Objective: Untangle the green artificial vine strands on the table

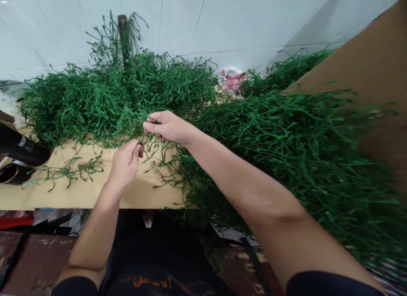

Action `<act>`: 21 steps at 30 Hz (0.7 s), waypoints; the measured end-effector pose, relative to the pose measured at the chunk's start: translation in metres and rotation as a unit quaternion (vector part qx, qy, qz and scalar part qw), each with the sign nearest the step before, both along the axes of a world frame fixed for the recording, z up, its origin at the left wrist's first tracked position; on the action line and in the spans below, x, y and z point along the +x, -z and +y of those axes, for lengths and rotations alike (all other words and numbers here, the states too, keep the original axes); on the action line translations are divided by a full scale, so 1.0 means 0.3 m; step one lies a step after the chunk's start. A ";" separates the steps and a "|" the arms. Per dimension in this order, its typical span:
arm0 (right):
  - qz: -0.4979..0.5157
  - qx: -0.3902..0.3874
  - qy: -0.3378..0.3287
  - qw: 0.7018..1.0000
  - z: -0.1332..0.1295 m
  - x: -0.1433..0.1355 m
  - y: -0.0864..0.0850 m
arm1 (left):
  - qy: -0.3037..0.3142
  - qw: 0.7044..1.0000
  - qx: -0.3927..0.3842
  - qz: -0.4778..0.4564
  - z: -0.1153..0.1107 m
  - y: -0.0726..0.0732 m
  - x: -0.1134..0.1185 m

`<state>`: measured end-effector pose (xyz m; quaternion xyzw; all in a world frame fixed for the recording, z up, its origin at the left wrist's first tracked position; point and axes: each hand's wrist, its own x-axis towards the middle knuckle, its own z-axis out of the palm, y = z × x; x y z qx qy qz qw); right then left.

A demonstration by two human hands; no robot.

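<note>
Thin green artificial-looking plant stems with small budded tips lie in a big heap [92, 96] along the back of the table. My right hand [163, 125] pinches a dark green stem between thumb and fingers, just in front of that heap. Lower and to its left, my left hand [129, 158] is closed with thumb against fingers on a stem too; only a short bit of it shows. Whether both hands hold the same stem I cannot tell. A few loose stems [73, 171] lie on the tan tabletop [140, 194] left of my left hand.
A second large pile of stems [286, 147] fills the right side beneath my right forearm. A brown cardboard sheet [365, 62] leans at the right. Black cylinders [23, 145] stand at the left edge. A dark upright post [123, 37] and pink-white cloth [233, 80] are near the tiled wall.
</note>
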<state>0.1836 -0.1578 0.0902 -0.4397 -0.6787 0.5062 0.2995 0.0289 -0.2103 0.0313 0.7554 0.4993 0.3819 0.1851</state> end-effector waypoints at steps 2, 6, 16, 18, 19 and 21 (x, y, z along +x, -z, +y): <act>-0.023 0.048 0.021 0.998 0.002 -0.019 0.008 | -0.011 0.999 -0.023 -0.028 0.000 -0.001 0.003; -0.086 0.171 0.083 0.978 0.059 -0.030 0.041 | -0.040 0.996 -0.057 -0.053 0.000 0.006 0.001; -0.190 0.196 0.063 0.960 0.100 0.102 0.018 | -0.060 0.987 0.012 -0.152 0.015 0.026 -0.049; -0.185 0.191 0.016 0.964 0.073 0.080 0.012 | -0.051 0.988 0.078 -0.125 0.031 -0.009 -0.026; -0.178 0.190 0.001 0.966 0.066 0.068 0.010 | -0.034 0.989 0.097 -0.108 0.039 -0.024 -0.010; -0.155 0.185 -0.019 0.970 0.063 0.052 0.010 | -0.002 0.991 0.102 -0.087 0.059 -0.041 0.023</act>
